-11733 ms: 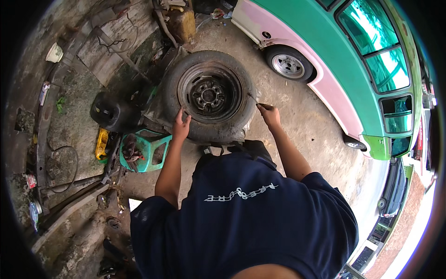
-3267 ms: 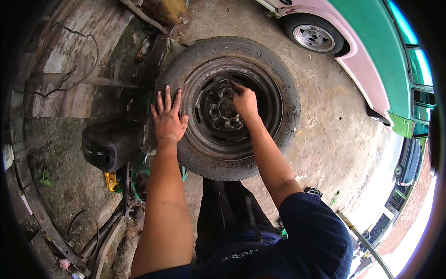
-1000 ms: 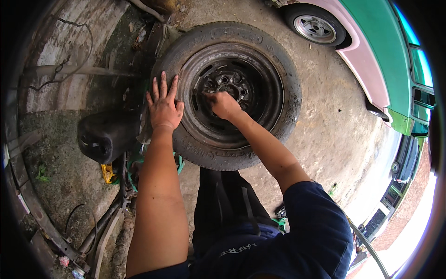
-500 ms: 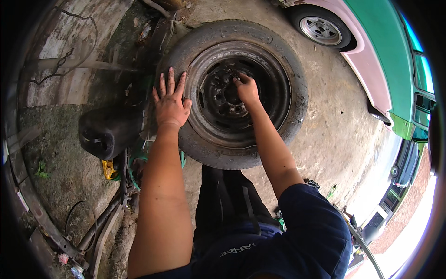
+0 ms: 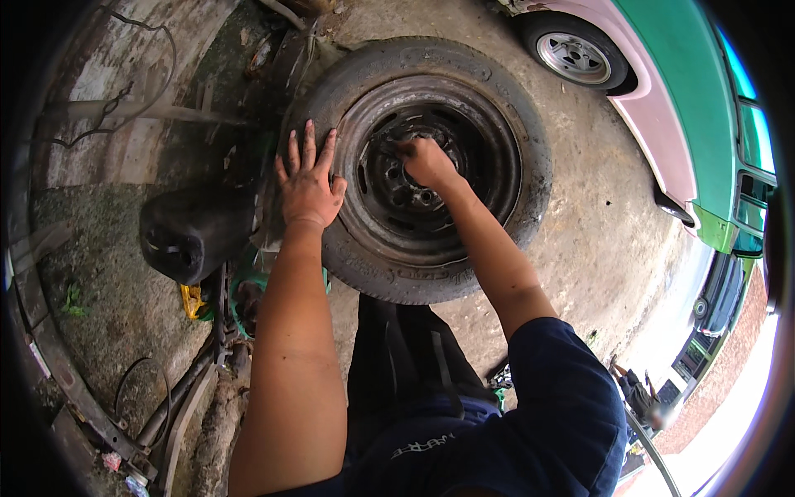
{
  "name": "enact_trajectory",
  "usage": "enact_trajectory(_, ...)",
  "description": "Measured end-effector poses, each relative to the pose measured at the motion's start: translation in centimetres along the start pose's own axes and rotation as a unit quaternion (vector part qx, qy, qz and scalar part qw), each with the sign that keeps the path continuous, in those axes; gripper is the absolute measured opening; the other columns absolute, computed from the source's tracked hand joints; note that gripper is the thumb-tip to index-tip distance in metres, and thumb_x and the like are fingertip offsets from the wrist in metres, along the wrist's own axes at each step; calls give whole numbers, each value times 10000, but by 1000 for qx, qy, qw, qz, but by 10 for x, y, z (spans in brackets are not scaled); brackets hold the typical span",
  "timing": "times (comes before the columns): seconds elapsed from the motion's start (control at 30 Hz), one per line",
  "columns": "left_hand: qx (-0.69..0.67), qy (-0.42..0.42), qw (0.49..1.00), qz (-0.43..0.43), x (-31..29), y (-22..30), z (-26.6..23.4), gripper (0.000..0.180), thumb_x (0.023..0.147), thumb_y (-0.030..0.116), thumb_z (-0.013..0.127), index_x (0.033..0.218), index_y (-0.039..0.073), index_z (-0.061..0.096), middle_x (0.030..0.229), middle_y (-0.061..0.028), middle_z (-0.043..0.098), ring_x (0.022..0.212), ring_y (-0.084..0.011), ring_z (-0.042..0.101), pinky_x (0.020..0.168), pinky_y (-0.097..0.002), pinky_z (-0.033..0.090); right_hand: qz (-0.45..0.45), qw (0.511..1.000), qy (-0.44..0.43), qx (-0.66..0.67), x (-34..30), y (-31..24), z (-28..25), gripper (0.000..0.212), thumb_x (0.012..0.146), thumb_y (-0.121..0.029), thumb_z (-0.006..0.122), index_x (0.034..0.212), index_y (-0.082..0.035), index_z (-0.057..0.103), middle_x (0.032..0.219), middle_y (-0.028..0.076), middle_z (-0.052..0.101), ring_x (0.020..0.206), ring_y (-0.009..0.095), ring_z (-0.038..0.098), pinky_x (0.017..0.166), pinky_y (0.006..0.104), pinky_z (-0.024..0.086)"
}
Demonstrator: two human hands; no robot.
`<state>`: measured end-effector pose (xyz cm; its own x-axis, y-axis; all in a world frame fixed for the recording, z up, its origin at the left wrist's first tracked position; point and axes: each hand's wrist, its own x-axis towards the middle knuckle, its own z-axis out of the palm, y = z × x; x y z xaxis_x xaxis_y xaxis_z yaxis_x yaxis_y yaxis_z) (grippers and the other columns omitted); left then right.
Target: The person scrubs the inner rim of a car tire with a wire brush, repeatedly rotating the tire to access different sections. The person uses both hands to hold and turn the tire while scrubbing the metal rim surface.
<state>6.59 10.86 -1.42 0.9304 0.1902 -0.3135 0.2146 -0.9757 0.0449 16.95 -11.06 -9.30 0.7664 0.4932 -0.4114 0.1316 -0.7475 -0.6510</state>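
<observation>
A worn black tyre [image 5: 530, 141] on a dark steel rim [image 5: 431, 215] stands in front of me on the concrete ground. My left hand [image 5: 308, 184] lies flat with fingers spread on the tyre's left sidewall. My right hand [image 5: 424, 159] reaches into the hub at the rim's centre, fingers curled around the bolt-hole area [image 5: 414, 195]. What the fingers pinch, if anything, is hidden. My dark trousers and blue shirt fill the lower frame.
A black plastic jerrycan [image 5: 190, 232] lies left of the tyre, with a green stool [image 5: 248, 290] and yellow item below it. A green and pink van [image 5: 662, 91] is parked at the upper right. Metal bars and cables [image 5: 124, 406] run along the left. A person sits far lower right.
My right hand has shifted left and slightly up inside the hub over the last second. My left hand stays pressed on the sidewall. The view has moved closer than in the earliest frame.
</observation>
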Motion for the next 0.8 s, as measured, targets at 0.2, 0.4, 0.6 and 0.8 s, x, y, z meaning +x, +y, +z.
enact_trajectory(0.2,-6,-3,1000,0,1,0,0,816,873,327,579,1574,356,162,1667,-6,19,1522,-297,71,1207,-555,112,40,994,100,4,-4,2,0,349,869,-153,561,1180,-204,711,1027,211,690,982,400,657,867,465,539)
enact_trajectory(0.4,-8,-8,1000,-1,0,0,0,830,868,315,598,1574,358,163,1667,-5,11,1523,-296,65,1206,-557,112,-43,996,-17,-75,-23,-13,14,392,858,-154,547,1202,-266,698,950,208,699,918,379,682,840,481,550)
enact_trajectory(0.6,6,14,1000,2,0,1,0,810,846,263,552,1570,348,199,1666,-18,53,1518,-307,105,1206,-539,147,83,962,248,74,-15,1,-3,317,865,-127,595,1159,-112,715,1041,236,678,980,397,659,887,457,526)
enact_trajectory(0.8,-9,-3,1000,-4,1,0,0,822,860,330,588,1571,359,177,1668,-3,6,1525,-300,57,1207,-556,102,40,981,163,93,-16,10,-3,424,883,-90,577,1303,-111,623,1194,278,619,1146,409,587,968,428,476)
